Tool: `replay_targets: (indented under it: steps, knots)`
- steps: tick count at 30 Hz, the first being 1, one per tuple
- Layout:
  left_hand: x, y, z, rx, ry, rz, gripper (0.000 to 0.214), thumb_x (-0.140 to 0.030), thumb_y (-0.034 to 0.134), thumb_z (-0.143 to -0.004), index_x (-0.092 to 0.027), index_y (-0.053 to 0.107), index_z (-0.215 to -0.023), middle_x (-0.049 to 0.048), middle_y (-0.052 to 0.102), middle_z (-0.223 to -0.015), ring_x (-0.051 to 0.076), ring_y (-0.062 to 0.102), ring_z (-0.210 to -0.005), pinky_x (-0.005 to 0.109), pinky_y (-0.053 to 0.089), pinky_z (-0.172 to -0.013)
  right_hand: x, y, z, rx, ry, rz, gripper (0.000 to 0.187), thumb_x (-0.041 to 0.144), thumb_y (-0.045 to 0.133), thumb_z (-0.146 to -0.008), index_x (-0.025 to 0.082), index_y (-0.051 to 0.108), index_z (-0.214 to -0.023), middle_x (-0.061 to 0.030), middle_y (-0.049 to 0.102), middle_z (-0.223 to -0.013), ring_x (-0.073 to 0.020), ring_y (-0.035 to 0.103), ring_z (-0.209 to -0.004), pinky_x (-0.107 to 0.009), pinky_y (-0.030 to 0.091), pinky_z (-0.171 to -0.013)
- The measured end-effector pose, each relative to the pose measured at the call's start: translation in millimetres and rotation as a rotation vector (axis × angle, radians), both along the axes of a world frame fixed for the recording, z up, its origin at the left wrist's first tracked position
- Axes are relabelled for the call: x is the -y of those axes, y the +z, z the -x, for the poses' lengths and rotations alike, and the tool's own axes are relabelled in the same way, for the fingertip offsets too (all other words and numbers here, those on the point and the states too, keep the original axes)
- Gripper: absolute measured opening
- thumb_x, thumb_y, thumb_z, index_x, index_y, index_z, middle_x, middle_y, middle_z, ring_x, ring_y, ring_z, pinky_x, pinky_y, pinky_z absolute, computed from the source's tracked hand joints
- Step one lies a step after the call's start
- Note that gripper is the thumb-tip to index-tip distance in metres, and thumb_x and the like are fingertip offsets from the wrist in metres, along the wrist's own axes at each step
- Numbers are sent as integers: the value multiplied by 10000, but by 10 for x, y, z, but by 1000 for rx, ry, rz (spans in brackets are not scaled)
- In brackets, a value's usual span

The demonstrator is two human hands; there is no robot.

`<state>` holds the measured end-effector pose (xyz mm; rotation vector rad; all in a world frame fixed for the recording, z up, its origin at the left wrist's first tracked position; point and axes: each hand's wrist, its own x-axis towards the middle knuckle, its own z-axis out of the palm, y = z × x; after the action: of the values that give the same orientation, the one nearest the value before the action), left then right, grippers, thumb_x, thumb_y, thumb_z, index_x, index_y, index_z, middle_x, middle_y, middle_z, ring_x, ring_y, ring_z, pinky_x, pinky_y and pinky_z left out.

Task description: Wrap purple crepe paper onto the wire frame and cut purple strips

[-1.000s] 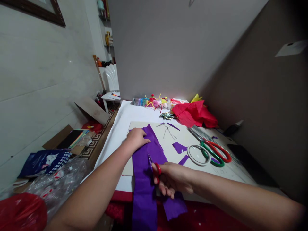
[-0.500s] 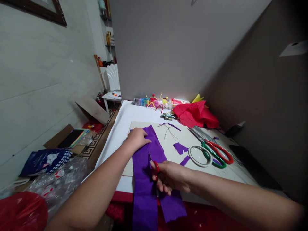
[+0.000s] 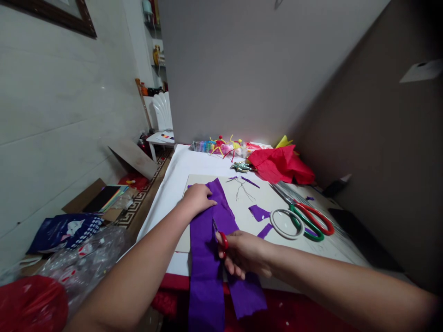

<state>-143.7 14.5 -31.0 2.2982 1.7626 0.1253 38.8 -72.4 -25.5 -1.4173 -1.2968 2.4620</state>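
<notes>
A sheet of purple crepe paper lies over a pale board and hangs past the table's front edge, slit into two strips at its lower part. My left hand holds its upper left part against the board, thumb extended and the other fingers curled over. In my right hand are small red-handled scissors, their blades pointing up the sheet at the head of the slit. Right of the sheet lie purple scraps and a thin wire figure partly wrapped in purple.
To the right, a white tape roll rests against large scissors with red and green handles. Red paper, a shiny turtle-like ornament and bagged colourful craft supplies sit at the back. Bags and cardboard lie on the floor at left.
Hardly anything differs. Both hands keep their places, and the hanging paper strips have shifted very slightly left in the view.
</notes>
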Motion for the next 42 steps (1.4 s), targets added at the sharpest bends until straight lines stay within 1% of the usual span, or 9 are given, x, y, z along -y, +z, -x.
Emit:
replay_targets:
  steps: [7,13,17,24,29,38,42]
  knots:
    - [9,0,-6,12,-4,-8,286,-323,523,-872,-175,554,-1116,82,557,-1165,218,560,-1011,423,468,-852,-58,28,61,31,22,15,465,516,356,-894,133,539,-703,-13,561,-418,-87,471,-291,-170,393,-312]
    - [7,13,0,26,5,7,282,-322,523,-873,-179,555,-1114,82,558,-1164,215,562,-1006,418,471,-847,-51,29,83,46,5,-39,429,493,388,-897,141,521,-690,1,556,-417,-88,474,-299,-167,386,-302]
    - [7,21,1,42,10,12,285,-320,524,-872,-176,553,-1117,83,556,-1169,217,559,-1013,424,468,-853,-35,25,81,58,-21,-66,404,454,397,-905,146,507,-667,11,543,-400,-78,451,-282,-155,367,-286]
    - [13,21,-3,55,22,13,288,-317,529,-870,-175,551,-1120,83,555,-1168,218,558,-1015,424,468,-852,-77,63,112,59,4,-12,452,482,358,-905,134,533,-676,-4,545,-408,-83,466,-293,-165,380,-300]
    - [24,20,-5,67,31,4,284,-314,525,-872,-176,551,-1119,83,554,-1169,217,559,-1012,422,470,-851,-99,76,138,67,11,0,463,492,348,-906,133,534,-680,-8,551,-408,-84,466,-291,-164,383,-301]
    - [-1,2,-2,107,93,38,261,-293,523,-875,-184,556,-1110,80,558,-1162,204,568,-991,399,484,-830,-25,53,56,55,31,18,476,512,331,-902,132,536,-702,-15,561,-412,-90,471,-292,-170,388,-305]
    - [4,5,-7,117,105,42,267,-293,526,-874,-179,553,-1114,81,557,-1161,207,567,-993,404,483,-831,-39,58,57,57,34,18,476,516,330,-901,133,535,-707,-14,561,-412,-91,472,-289,-170,389,-310]
